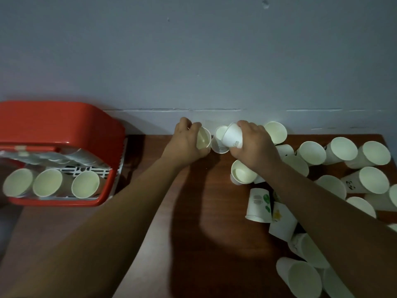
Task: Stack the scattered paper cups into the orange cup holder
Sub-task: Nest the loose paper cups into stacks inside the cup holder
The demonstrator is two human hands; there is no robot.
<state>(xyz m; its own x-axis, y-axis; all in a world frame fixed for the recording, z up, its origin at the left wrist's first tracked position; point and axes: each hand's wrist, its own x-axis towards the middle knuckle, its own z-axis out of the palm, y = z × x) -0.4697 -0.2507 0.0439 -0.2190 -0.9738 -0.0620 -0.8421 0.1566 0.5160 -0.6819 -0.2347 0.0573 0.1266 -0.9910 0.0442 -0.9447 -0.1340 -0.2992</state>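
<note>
From the head view, the orange cup holder (60,125) sits at the table's (193,211) left end against the wall (193,61). Its open side faces the camera, and three nested cup rows (48,182) lie in it mouth-forward, so part of the job looks done. To the right of the holder, well apart from it, the left hand (187,143) curls its fingers round a paper cup (203,138), with the mouth turned toward the other hand, probably to offer an opening for nesting. Farther right of the holder, the right hand (253,145) grips a second cup (233,135) from above, tilted with its base aimed at the left hand's cup; the two cups are close but not yet joined. Another cup (219,145) lies on the table between them. Both forearms reach forward, with wrists near the wall. The scattered cups (343,151) lie farthest right of the holder, some upright and some tipped, so building a small stack in hand before crossing to the holder seems the reason for this hold.
</note>
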